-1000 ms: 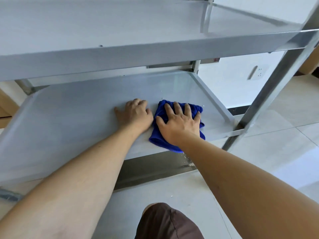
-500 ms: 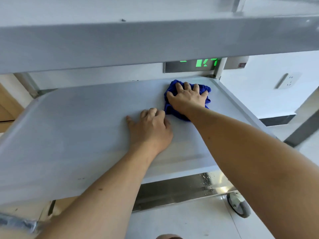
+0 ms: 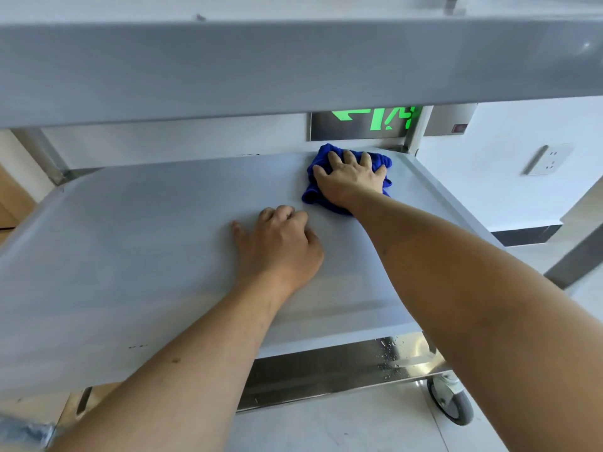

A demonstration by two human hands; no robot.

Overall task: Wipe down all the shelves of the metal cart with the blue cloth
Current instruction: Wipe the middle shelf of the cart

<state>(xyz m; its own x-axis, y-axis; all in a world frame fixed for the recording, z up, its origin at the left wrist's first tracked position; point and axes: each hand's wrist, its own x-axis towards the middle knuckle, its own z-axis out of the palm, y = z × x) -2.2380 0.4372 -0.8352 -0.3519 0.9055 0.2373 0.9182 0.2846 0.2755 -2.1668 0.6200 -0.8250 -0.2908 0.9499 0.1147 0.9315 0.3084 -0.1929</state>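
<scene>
The metal cart's middle shelf [image 3: 130, 256] fills the centre of the head view. The blue cloth [image 3: 315, 194] lies bunched at the shelf's far right corner. My right hand [image 3: 350, 179] presses flat on top of it with fingers spread, covering most of the cloth. Resting on the bare shelf nearer to me and to the left is my left hand [image 3: 280, 249], fingers curled loosely, holding nothing. The upper shelf [image 3: 261, 66] overhangs across the top of the view.
A lower shelf edge [image 3: 326, 373] with water drops shows beneath. A grey caster wheel [image 3: 452, 404] stands on the tiled floor at the right. Behind the cart are a white wall, a green lit sign [image 3: 375, 119] and a wall socket [image 3: 549, 159].
My right hand has pushed the cloth from the shelf's near edge to the far right corner. My left hand stayed planted on the shelf. My head has moved closer and lower.
</scene>
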